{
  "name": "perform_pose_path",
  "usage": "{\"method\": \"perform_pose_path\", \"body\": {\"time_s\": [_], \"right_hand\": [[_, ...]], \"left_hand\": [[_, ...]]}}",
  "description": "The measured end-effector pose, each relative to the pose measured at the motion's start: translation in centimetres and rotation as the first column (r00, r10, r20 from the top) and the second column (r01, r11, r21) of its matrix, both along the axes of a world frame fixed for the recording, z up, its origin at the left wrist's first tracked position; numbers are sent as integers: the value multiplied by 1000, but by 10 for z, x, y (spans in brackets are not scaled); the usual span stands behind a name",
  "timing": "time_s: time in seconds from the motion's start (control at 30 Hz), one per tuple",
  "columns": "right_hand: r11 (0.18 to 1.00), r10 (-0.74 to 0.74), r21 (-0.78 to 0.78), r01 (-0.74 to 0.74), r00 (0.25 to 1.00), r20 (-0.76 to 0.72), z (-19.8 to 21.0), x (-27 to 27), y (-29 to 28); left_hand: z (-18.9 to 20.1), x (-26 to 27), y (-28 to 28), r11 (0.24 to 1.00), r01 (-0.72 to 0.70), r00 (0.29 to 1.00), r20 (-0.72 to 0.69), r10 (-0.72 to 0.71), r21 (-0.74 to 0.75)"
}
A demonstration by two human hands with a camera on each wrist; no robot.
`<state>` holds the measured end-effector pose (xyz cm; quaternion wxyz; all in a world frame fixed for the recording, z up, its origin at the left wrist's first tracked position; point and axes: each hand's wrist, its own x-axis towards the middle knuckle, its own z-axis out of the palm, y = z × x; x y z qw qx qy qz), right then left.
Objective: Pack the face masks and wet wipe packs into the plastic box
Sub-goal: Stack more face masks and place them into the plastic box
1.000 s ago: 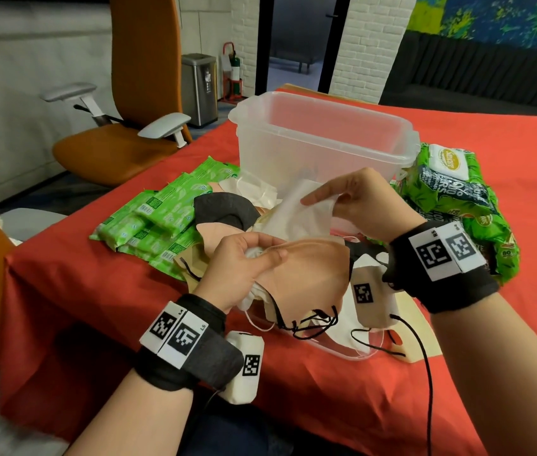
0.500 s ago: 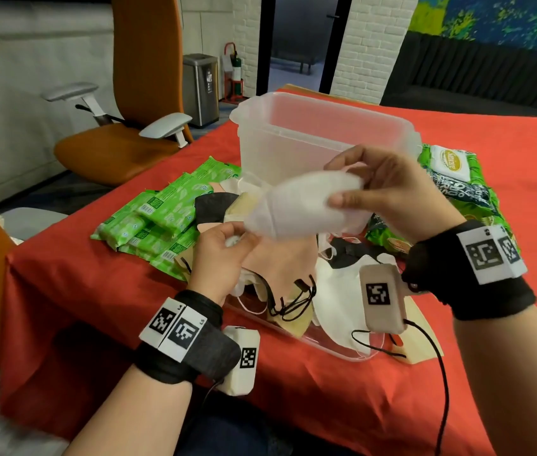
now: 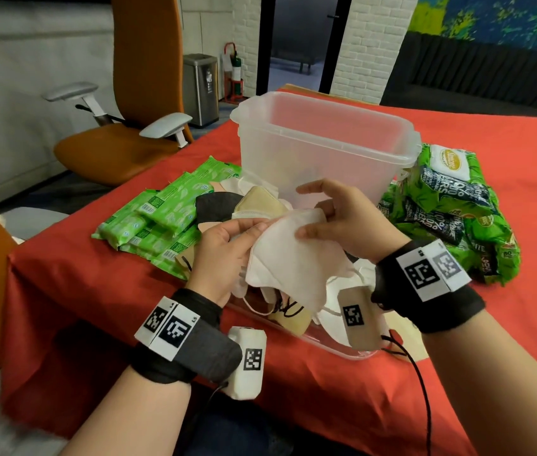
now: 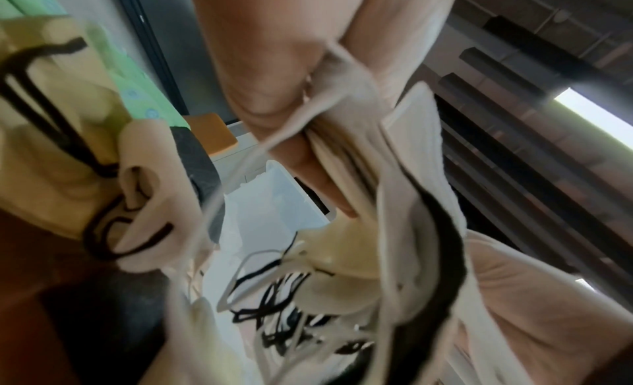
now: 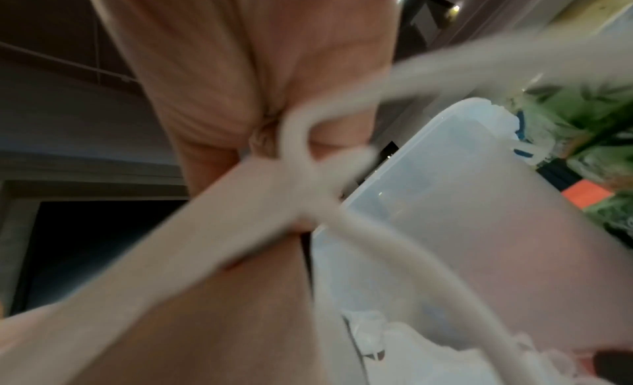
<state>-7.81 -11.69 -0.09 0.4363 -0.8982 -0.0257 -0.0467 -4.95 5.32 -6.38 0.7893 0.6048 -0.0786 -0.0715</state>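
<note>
The clear plastic box stands upright mid-table; what it holds is unclear. In front of it a pile of white, beige and black face masks lies on a clear lid. Both hands hold one white mask over the pile. My left hand grips its left end, thumb on top. My right hand pinches its upper edge. In the left wrist view my fingers clamp the white mask. The right wrist view is blurred, showing an ear loop and the box.
Small green wet wipe packs lie left of the box. Larger green wipe packs are heaped to its right. The red tablecloth drops off at the near and left edges. An orange office chair stands beyond the left edge.
My right hand pulled the white mask out of the pile and raised it, then brought it down again. Now both hands hold it low over the pile.
</note>
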Motion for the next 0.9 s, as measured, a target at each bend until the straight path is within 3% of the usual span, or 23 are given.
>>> {"method": "perform_pose_path", "body": {"time_s": [0.3, 0.47, 0.6, 0.73, 0.83, 0.9], "right_hand": [[967, -140, 207, 145, 989, -40, -16, -1, 1], [970, -184, 153, 188, 982, -40, -23, 3, 1], [968, -225, 112, 226, 974, -22, -27, 4, 1], [982, -142, 124, 143, 990, -17, -25, 0, 2], [976, -37, 213, 50, 997, -66, -25, -6, 3], [960, -65, 269, 75, 997, -46, -25, -8, -1]], "left_hand": [[1, -7, -1, 999, -13, 1000, -27, 11, -51], [4, -9, -4, 995, -15, 999, -46, 11, -94], [8, -13, -3, 988, 66, 995, -65, -75, -139], [-1, -8, -2, 1000, -8, 1000, 12, 8, -7], [-2, -7, -3, 999, -37, 999, 21, 37, -1], [-1, -7, -2, 998, -52, 998, 22, 53, -22]]}}
